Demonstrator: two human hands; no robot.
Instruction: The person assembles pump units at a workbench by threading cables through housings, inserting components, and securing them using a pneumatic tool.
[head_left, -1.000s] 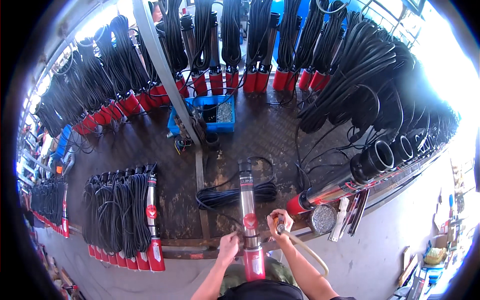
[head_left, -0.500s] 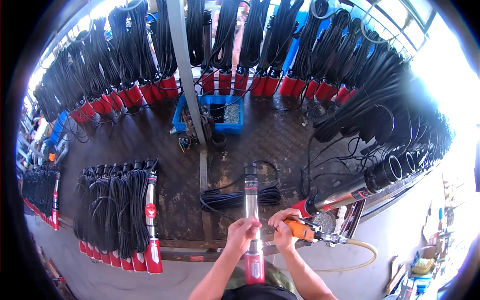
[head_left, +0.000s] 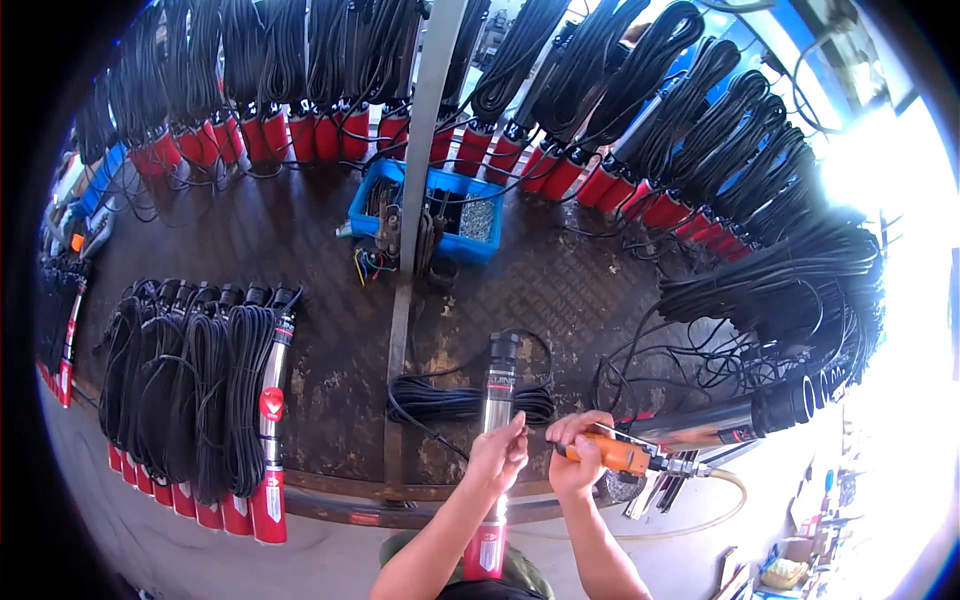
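Note:
A slim submersible pump [head_left: 497, 405], with a silver tube, black top and red lower end [head_left: 485, 550], stands out from the bench edge toward my body. My left hand [head_left: 497, 458] is over its middle, thumb and fingers drawn together. Whatever those fingertips hold is too small to make out. In my right hand [head_left: 575, 465] is an orange air screwdriver [head_left: 622, 455], lying sideways with its front end toward my left fingers. A pale hose [head_left: 735, 485] runs from its back end. Behind the pump lies a coil of black cable [head_left: 440, 400].
A blue divided bin [head_left: 475, 245] with small silvery pieces sits beyond a metal post [head_left: 425, 140]. Cabled pumps line the back, and several more [head_left: 270, 400] stand at the left edge. At right lie tangled cables [head_left: 780, 280] and a silver-and-black pump [head_left: 720, 425].
The view has turned somewhat. My left hand has risen, its fingertips now closer to the front of the air screwdriver. The right hand still grips the tool, which lies more level.

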